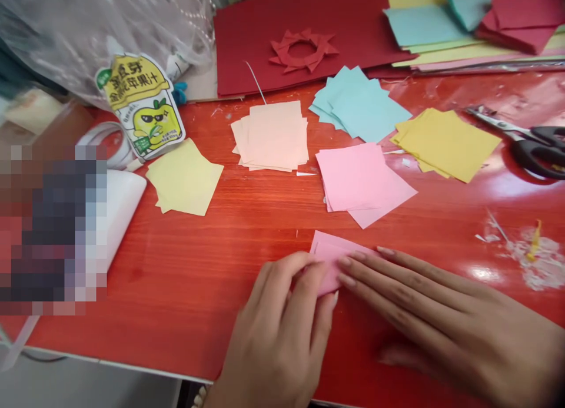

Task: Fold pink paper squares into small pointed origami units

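A folded piece of pink paper lies on the red table near its front edge, partly covered by my fingers. My left hand is closed on its near left side, with the fingers curled and the thumb tip at the bottom. Flat across the right part of the paper lie the outstretched fingers of my right hand, which is open and pressed down. Just beyond is a small stack of pink paper squares.
Paper stacks lie around: peach, light blue, yellow and pale yellow. Black-handled scissors are at right, above paper scraps. A red folded paper ring rests on dark red sheets at the back. A drink pouch stands left.
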`<state>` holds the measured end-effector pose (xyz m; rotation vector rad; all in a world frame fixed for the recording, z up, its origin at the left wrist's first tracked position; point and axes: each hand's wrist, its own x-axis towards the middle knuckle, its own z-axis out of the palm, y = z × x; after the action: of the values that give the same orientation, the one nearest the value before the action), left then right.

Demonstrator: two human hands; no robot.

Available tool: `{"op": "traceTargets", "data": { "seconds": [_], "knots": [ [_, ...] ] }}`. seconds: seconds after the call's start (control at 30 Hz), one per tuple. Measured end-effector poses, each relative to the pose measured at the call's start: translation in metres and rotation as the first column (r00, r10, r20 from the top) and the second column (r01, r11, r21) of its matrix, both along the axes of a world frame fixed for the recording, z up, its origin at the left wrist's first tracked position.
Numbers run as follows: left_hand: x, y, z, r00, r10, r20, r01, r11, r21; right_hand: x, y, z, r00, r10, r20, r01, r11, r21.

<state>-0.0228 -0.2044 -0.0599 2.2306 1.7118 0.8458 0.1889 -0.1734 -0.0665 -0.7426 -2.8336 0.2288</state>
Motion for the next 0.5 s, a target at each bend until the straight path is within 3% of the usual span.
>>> {"op": "traceTargets", "data": {
  "seconds": [0.17,0.37,0.5],
  "knots": [
    [-0.006,0.006,0.001,0.984,-0.055,-0.169,0.076,0.989,0.123,0.000,0.004,-0.001,0.999,-0.009,0.033,0.010,1.000,-0.015],
    [-0.019,0.004,-0.002,0.942,-0.158,-0.297,0.200,0.973,0.118,0.003,0.004,-0.002,0.997,-0.072,0.036,0.072,0.997,-0.008],
    [-0.021,0.003,-0.006,0.926,-0.157,-0.344,0.217,0.965,0.144,0.000,0.006,-0.002,0.997,-0.066,0.048,0.066,0.998,-0.004]
  ]
}}
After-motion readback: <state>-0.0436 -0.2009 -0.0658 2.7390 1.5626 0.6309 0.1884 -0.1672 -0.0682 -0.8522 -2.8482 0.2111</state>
